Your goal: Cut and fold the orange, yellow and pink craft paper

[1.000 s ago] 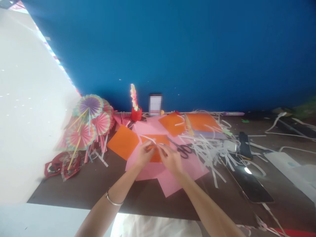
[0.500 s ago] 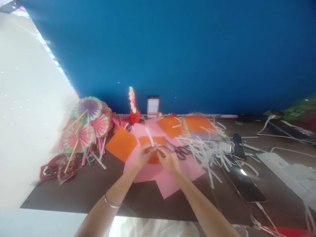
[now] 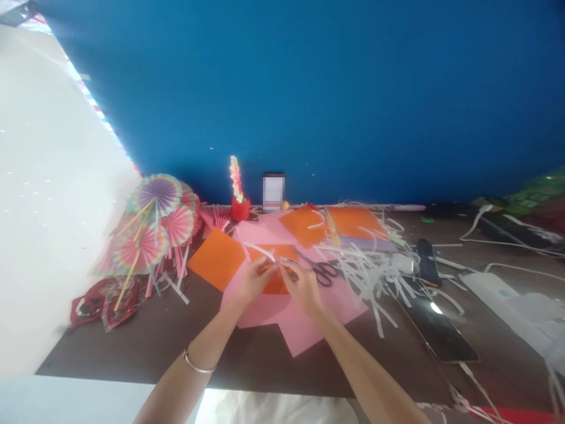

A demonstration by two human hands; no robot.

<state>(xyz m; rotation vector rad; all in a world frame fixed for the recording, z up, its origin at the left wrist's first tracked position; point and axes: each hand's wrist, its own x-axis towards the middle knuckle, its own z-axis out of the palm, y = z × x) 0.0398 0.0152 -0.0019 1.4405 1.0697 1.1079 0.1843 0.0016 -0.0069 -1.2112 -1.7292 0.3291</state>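
My left hand (image 3: 255,278) and my right hand (image 3: 302,285) meet fingertip to fingertip over the orange paper (image 3: 276,287), each closed in a pinch. Between them they hold a narrow white paper strip (image 3: 258,249); its loose end curves out to the upper left, while the pinched part is hidden by the fingers. Pink paper sheets (image 3: 296,337) lie beneath the orange one. Just beyond my right hand rest dark-handled scissors (image 3: 325,272).
Folded paper fans (image 3: 155,194) stand at the left, above a red packet (image 3: 90,303). A red pot (image 3: 241,209) and an upright phone (image 3: 273,191) are by the blue wall. Loose white strips (image 3: 362,271) and a dark phone (image 3: 441,330) on a cable lie to the right.
The strip's free end has swung down to the left, from steeply upright to nearly flat. Both hands stay in almost the same place, still pinching.
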